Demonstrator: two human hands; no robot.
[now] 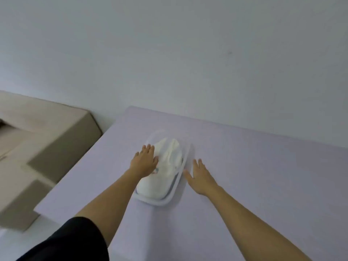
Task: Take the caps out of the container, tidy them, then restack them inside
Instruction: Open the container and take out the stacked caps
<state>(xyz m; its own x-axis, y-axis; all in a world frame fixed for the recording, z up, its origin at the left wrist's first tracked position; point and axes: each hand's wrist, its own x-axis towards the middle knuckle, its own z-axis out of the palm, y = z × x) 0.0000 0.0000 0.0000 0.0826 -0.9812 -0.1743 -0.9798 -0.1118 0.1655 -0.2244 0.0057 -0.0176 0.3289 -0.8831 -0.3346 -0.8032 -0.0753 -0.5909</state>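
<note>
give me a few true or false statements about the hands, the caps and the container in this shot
1. The white caps lie inside the clear container. True.
2. The left hand is closed in a grip around a cap lifted clear of the container. False: it rests flat and open on the caps, which are all in the container.
3. The right hand is open, fingers spread, just beside the container's right side. True.
4. The container stands on the beige box. False: it sits on the pale purple table; the beige box is off to the left.
5. Both forearms are covered by long black sleeves. False: both are bare; black fabric shows only at the lower left.
</note>
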